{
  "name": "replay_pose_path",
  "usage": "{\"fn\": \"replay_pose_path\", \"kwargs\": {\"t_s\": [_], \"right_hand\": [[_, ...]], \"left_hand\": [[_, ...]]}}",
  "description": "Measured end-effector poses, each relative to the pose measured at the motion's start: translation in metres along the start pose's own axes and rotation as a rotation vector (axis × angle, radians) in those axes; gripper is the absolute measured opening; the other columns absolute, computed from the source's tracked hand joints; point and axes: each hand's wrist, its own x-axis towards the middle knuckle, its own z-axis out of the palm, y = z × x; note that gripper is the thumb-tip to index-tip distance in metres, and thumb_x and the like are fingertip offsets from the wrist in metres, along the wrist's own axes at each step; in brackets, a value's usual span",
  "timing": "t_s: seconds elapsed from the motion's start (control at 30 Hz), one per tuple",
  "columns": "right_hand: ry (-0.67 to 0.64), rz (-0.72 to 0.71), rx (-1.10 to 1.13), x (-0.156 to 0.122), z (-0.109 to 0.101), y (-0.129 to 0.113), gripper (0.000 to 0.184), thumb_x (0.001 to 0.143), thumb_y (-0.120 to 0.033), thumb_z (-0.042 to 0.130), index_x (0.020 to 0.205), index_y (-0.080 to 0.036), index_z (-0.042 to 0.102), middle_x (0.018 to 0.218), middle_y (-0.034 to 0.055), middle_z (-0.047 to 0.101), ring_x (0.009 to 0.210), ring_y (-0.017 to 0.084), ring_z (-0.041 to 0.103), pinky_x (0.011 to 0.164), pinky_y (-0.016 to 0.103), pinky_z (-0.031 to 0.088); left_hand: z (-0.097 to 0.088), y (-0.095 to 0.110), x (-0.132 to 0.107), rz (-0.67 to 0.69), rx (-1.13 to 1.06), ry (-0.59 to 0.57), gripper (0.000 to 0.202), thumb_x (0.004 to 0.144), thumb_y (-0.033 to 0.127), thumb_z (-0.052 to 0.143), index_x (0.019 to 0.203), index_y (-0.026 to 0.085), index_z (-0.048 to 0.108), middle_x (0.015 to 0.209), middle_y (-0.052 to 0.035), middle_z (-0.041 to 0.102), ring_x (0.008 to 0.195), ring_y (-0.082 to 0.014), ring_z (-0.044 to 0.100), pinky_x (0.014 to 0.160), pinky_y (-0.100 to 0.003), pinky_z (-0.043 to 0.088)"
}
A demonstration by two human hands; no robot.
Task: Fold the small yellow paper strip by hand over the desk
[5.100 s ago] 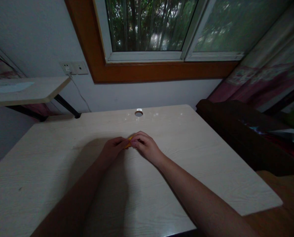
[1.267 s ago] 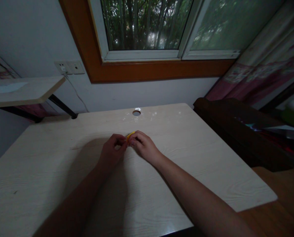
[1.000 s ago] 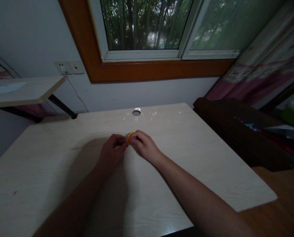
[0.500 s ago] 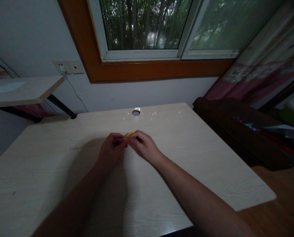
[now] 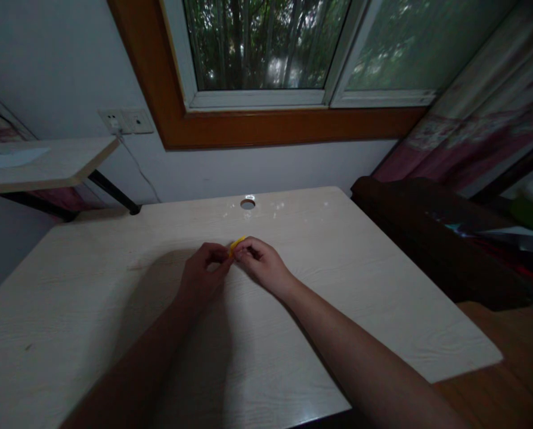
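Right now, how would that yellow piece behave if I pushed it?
The yellow piece is probably light, given its small size. It might slide, since the tabletop shines. Fingers hide much of it, so stiffness is unclear.

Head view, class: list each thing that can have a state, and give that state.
Left hand, closed on the yellow piece
Right hand, closed on it too
Yellow piece, held, partly hidden
Left wall socket, plug in
Right wall socket, nothing plugged in
Window, open or shut unclear
Right curtain, drawn aside

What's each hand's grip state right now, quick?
Left hand: closed, pinching a small yellow item.
Right hand: closed, holding the same small yellow item.
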Motion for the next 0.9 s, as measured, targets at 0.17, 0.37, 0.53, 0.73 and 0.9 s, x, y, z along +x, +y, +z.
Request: {"fn": "replay_pose_path", "kwargs": {"t_s": [0.17, 0.37, 0.53, 0.73, 0.9], "right_hand": [[-0.002, -0.007, -0.015, -0.0008, -0.0001, -0.0002, 0.015, 0.088, -0.035, 0.062, 0.095, -0.022, 0.066, 0.094, 0.0037, 0.067, 0.080, 0.014, 0.060, 0.074, 0.029, 0.047], [0.035, -0.016, 0.015, -0.0008, 0.0030, -0.0031, 0.013, 0.086, -0.031, 0.064, 0.094, -0.021, 0.067, 0.094, 0.0037, 0.067, 0.080, 0.014, 0.059, 0.072, 0.027, 0.046], [0.057, 0.018, 0.092, -0.0019, 0.0061, -0.0052, 0.012, 0.084, -0.029, 0.065, 0.094, -0.021, 0.065, 0.088, 0.0020, 0.066, 0.076, 0.012, 0.059, 0.070, 0.026, 0.045], [0.078, 0.042, 0.146, -0.0011, 0.0077, -0.0044, 0.011, 0.082, -0.027, 0.066, 0.091, -0.020, 0.064, 0.084, 0.0010, 0.065, 0.072, 0.012, 0.057, 0.066, 0.025, 0.044], [0.071, 0.066, 0.156, -0.0008, 0.0070, -0.0046, 0.011, 0.082, -0.026, 0.065, 0.090, -0.020, 0.063, 0.081, 0.0006, 0.064, 0.069, 0.011, 0.056, 0.065, 0.025, 0.044]], "left_hand": [[-0.0008, -0.0014, 0.0004, -0.004, 0.035, 0.011, 0.020, 0.077, 0.031, 0.072, 0.091, 0.020, 0.062, 0.082, -0.0009, 0.067, 0.074, -0.0145, 0.066, 0.071, -0.027, 0.055], [-0.0013, -0.0013, 0.0002, -0.015, 0.039, 0.020, 0.019, 0.078, 0.030, 0.071, 0.091, 0.020, 0.062, 0.081, -0.0006, 0.068, 0.073, -0.0145, 0.066, 0.069, -0.026, 0.054], [-0.0009, -0.0005, 0.0008, -0.017, 0.045, 0.024, 0.019, 0.078, 0.031, 0.071, 0.090, 0.020, 0.062, 0.080, -0.0007, 0.068, 0.072, -0.0145, 0.066, 0.069, -0.026, 0.054], [-0.0003, -0.0014, 0.0010, -0.065, 0.001, 0.034, 0.020, 0.077, 0.032, 0.072, 0.089, 0.020, 0.063, 0.079, -0.0002, 0.067, 0.072, -0.0142, 0.066, 0.068, -0.026, 0.053], [0.0003, -0.0038, 0.0006, -0.122, -0.108, 0.016, 0.022, 0.077, 0.033, 0.072, 0.091, 0.020, 0.062, 0.080, -0.0011, 0.067, 0.072, -0.0153, 0.067, 0.067, -0.027, 0.054]]}}
